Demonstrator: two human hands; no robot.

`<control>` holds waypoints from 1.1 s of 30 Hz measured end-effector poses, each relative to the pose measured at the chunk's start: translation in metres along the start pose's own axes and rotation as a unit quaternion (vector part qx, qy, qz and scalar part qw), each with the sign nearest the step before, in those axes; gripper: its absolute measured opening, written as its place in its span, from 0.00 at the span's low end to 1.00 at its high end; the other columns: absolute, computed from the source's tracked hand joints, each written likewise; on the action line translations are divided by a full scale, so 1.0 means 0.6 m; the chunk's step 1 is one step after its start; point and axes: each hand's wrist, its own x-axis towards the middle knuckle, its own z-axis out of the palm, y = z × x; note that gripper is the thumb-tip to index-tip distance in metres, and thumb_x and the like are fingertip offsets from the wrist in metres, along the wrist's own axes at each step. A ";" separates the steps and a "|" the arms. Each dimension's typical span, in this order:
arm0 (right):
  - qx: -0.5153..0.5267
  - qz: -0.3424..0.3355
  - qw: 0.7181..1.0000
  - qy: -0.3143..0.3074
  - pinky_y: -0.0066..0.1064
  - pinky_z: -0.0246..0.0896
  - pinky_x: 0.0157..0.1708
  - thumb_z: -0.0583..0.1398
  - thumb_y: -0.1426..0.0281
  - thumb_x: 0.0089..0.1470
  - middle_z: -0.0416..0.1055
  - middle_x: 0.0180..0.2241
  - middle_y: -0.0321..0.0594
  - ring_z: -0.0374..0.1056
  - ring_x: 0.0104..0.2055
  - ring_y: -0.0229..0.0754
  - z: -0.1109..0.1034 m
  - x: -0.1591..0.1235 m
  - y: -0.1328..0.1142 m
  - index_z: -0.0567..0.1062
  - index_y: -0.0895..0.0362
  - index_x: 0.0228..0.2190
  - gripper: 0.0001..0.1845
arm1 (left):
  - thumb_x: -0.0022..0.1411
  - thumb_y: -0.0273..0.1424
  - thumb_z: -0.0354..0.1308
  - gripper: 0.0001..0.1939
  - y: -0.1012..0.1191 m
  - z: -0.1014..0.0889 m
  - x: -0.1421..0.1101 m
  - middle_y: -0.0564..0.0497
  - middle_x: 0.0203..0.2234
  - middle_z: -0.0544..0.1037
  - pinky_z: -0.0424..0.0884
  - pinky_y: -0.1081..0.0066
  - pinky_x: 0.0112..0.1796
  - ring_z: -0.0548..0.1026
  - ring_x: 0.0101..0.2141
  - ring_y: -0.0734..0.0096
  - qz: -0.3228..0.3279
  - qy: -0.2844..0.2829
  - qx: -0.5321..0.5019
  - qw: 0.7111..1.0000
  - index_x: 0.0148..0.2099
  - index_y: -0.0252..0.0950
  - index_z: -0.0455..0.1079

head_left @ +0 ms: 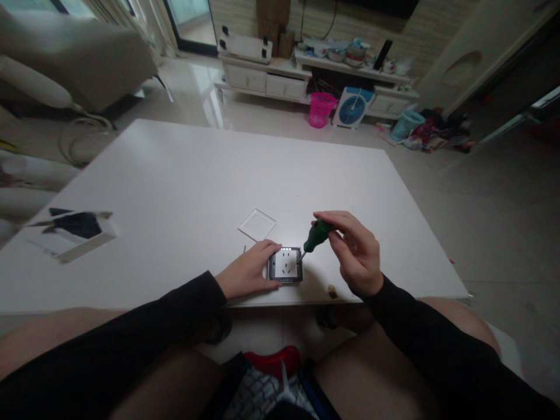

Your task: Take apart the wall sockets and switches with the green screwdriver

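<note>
A wall socket [286, 266] with a white face and dark frame lies near the front edge of the white table [245, 163]. My left hand [252, 267] grips its left side, thumb and fingers on opposite edges. In my right hand [356, 251] is a screwdriver [317, 234] with a green handle, held tilted. Its tip meets the right side of the socket's frame; the screw there is too small to make out. Just behind the socket lies a square cover frame [256, 224]. A small brass-coloured piece [332, 291] rests by the table edge, below my right hand.
On the table's left stands an open white box [85, 236] with dark contents. Beyond the table are a pink basket [321, 109], a blue and white fan [352, 107] and a long white cabinet [262, 81]. My legs are under the front edge.
</note>
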 end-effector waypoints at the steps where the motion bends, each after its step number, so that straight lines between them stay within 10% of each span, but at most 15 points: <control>1: -0.005 -0.004 1.000 0.002 0.45 0.72 0.45 0.58 0.74 0.67 0.75 0.49 0.42 0.73 0.49 0.47 0.000 0.001 0.000 0.77 0.43 0.58 0.23 | 0.55 0.38 0.73 0.37 0.001 0.000 0.000 0.43 0.57 0.72 0.71 0.48 0.58 0.72 0.57 0.48 0.001 0.002 -0.001 1.000 0.64 0.42 0.65; 33: -0.039 -0.040 0.997 0.050 0.41 0.71 0.40 0.67 0.74 0.59 0.71 0.43 0.38 0.70 0.43 0.44 0.002 -0.001 0.007 0.78 0.43 0.53 0.22 | 0.55 0.38 0.73 0.37 0.002 -0.001 0.001 0.41 0.57 0.71 0.70 0.48 0.59 0.72 0.57 0.49 -0.004 -0.007 0.004 1.000 0.64 0.40 0.64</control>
